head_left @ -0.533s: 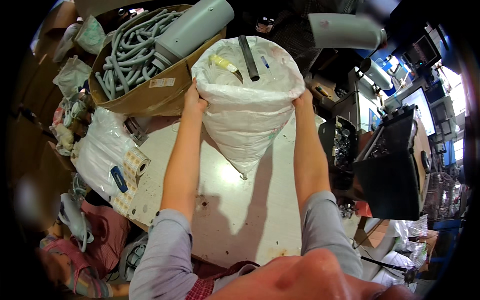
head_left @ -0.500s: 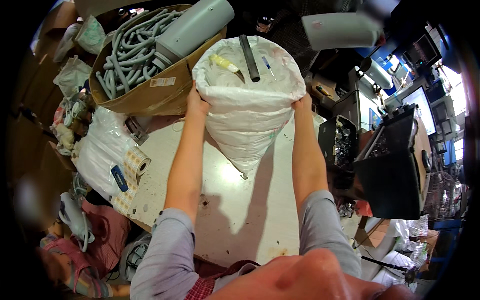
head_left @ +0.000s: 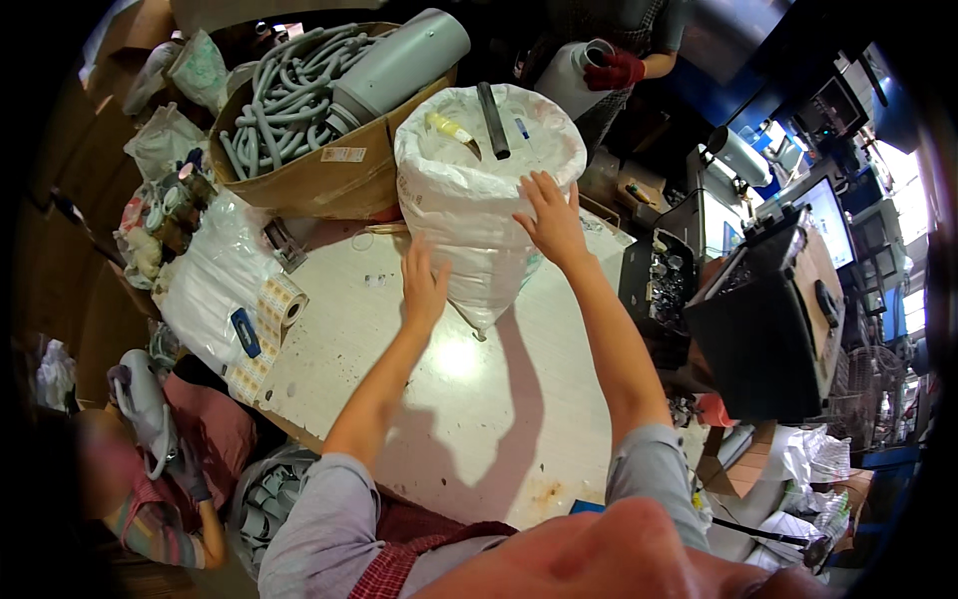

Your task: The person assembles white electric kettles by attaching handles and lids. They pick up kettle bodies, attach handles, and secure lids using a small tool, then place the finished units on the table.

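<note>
A white woven sack [head_left: 479, 200] is being stood upright at the far side of the pale worktable [head_left: 439, 399], its mouth rolled open and its lower end tapering down to the tabletop. Inside the mouth, a black tube [head_left: 493, 120] and a yellow-capped cartridge [head_left: 451, 130] are being shown among white material. The right hand [head_left: 552, 218] is being laid flat against the upper right side of the sack, fingers spread wide and nothing clasped. The left hand [head_left: 423, 285] is being held open at the sack's lower left flank, fingers stretched upward; whether it is touching the fabric cannot be told. Both hands are being kept apart from each other, with the sack's front between them. Just behind and left of the sack, a cardboard box [head_left: 319, 175] is being filled with grey corrugated hoses [head_left: 279, 100], and a wide grey pipe [head_left: 399, 65] is being rested across its rim. On the table's left edge, clear bags of white parts [head_left: 210, 285] and a roll of labels [head_left: 284, 299] are being kept. Beyond the sack, another person's red-gloved hand [head_left: 617, 70] is being closed around a white cylinder [head_left: 569, 75]. To the right, a dark machine with a screen [head_left: 778, 299] is being seen.
</note>
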Demonstrator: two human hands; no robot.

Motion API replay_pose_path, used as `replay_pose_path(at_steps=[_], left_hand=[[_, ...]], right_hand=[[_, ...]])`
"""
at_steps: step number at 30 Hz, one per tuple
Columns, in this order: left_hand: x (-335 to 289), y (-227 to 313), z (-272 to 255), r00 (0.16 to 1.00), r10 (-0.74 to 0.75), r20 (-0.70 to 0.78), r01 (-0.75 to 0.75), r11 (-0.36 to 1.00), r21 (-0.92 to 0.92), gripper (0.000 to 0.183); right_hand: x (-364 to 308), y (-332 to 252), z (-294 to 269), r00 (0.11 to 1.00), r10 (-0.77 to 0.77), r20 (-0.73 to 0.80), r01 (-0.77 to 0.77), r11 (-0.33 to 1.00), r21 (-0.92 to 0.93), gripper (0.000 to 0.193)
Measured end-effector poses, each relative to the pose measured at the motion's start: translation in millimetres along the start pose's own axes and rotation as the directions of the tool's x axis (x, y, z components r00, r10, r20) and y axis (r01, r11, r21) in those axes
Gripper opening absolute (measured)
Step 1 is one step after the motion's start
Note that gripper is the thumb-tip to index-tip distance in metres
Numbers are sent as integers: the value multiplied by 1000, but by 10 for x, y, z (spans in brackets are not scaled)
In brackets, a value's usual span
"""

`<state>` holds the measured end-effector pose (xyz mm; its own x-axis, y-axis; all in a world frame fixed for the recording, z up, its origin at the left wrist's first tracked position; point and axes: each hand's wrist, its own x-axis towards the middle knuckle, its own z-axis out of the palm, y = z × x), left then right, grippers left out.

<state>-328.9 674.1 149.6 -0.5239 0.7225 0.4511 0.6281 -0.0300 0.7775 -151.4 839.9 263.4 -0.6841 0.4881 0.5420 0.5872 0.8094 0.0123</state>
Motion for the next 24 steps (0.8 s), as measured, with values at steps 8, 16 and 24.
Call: replay_pose_path(at_steps=[8, 16, 24], left_hand=[[-3075, 383, -908, 838, -179, 516, 215, 977, -11, 31], [-4899, 322, -1554, 292, -195, 936, 295, 950, 106, 37], [-1247, 625, -1099, 878, -456, 146, 479, 847, -231, 43]], right_hand=[[-2030, -481, -2232, 898, -33, 438, -141, 922, 360, 42], [-4309, -1898, -3558, 289, -47, 956, -903, 317, 289, 32], [-4575, -1406, -3446, 396, 258, 881, -908, -32, 418, 29]])
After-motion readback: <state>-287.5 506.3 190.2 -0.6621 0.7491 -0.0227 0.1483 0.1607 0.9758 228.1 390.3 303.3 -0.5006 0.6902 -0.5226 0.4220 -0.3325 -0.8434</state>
